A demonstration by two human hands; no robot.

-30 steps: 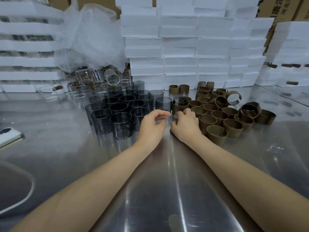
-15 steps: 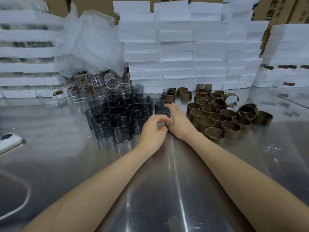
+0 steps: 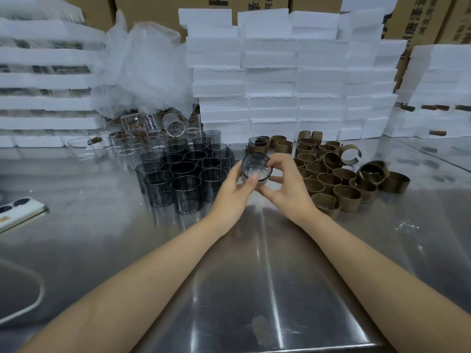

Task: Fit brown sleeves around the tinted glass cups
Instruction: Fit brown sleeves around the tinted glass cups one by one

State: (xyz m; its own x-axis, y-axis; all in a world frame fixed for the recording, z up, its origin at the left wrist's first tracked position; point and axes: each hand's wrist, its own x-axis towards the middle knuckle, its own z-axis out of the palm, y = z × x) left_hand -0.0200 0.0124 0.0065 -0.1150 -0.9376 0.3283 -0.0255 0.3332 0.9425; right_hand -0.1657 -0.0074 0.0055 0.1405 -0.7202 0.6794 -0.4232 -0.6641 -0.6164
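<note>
While tilted with its open mouth toward the camera, a smoky tinted cylindrical glass cup (image 3: 255, 164) is gripped above the steel desk (image 3: 254, 276) by curled fingers of the left hand (image 3: 229, 193) and right hand (image 3: 288, 187), between clustered upright grey glass cups (image 3: 187, 191) and brown ring-shaped sleeves (image 3: 346, 196).

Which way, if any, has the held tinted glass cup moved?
Yes: tinted glass cup rose off the table beside the cup cluster, into left hand and right hand.

Steel table (image 3: 254, 276) bears tinted cups (image 3: 187, 193), brown sleeves (image 3: 346, 194), perhaps a phone (image 3: 17, 211).
</note>
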